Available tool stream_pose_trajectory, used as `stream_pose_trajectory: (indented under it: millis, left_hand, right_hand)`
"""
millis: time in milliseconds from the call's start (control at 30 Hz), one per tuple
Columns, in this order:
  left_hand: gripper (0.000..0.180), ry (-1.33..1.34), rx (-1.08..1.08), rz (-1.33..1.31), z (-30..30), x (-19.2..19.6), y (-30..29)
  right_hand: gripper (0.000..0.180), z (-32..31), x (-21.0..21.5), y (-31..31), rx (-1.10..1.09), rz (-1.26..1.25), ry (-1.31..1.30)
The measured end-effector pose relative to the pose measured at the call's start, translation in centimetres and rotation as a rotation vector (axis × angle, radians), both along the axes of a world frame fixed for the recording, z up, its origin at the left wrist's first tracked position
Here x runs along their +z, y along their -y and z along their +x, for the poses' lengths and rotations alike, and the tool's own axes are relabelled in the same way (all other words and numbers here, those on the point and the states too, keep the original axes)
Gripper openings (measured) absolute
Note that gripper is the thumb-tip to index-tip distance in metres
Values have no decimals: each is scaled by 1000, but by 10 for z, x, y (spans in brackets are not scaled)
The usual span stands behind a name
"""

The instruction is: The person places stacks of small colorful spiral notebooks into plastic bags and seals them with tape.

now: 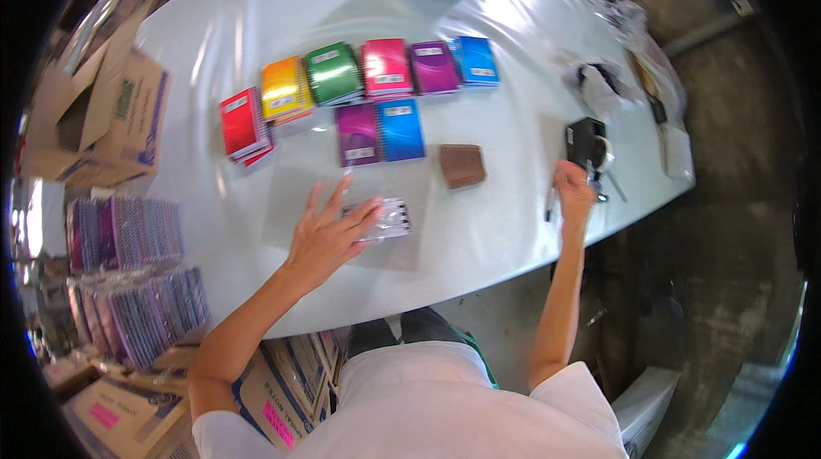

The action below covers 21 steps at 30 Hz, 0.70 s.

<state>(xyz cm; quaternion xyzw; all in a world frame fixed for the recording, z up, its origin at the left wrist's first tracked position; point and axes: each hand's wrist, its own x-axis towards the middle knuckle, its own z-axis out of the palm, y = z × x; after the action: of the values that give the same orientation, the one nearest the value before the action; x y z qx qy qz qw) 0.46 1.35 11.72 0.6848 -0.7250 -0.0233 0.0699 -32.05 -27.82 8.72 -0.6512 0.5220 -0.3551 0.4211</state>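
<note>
1. Head view: the left hand [327, 235], fingers spread and unclamped, touches a clear-wrapped packet [393, 218] between 2 and 3 o'clock from its palm.
2. The packet lies on the white table [487, 245], long axis roughly 9 to 3 o'clock.
3. The right hand [576, 187] is farther, towards the packet's 3 o'clock; its fingers bunch together, but I cannot tell whether they hold anything.

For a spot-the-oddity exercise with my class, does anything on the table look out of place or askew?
The red spiral notebook stack, at the row's left end, looks askew: a lower notebook juts out at its near right. The brown wallet-like item, right of the nearer blue spiral notebook, looks out of place among stationery.
</note>
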Motion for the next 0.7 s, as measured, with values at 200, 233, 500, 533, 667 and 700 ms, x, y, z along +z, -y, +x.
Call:
stream_pose_trajectory:
  millis: [200,233,500,533,667,700]
  left_hand:
    - [69,-42,19,-41,-7,-3,4]
    - [69,-42,19,-35,-8,0,5]
    - [68,8,53,-28,-10,4,3]
    - [69,6,60,-29,-10,4,2]
    - [70,-57,-22,-78,-16,-6,18]
    - [70,26,59,-27,-6,1,-5]
  right_hand:
    - [29,-150,-22,106,-356,460,-175]
    - [29,-158,-17,107,-293,513,-135]
    - [31,-167,-49,72,-35,314,880]
    - [31,-170,-65,62,-104,332,744]
    - [21,-249,-85,59,-401,-218,-548]
    - [16,-145,-73,44,-581,-222,-983]
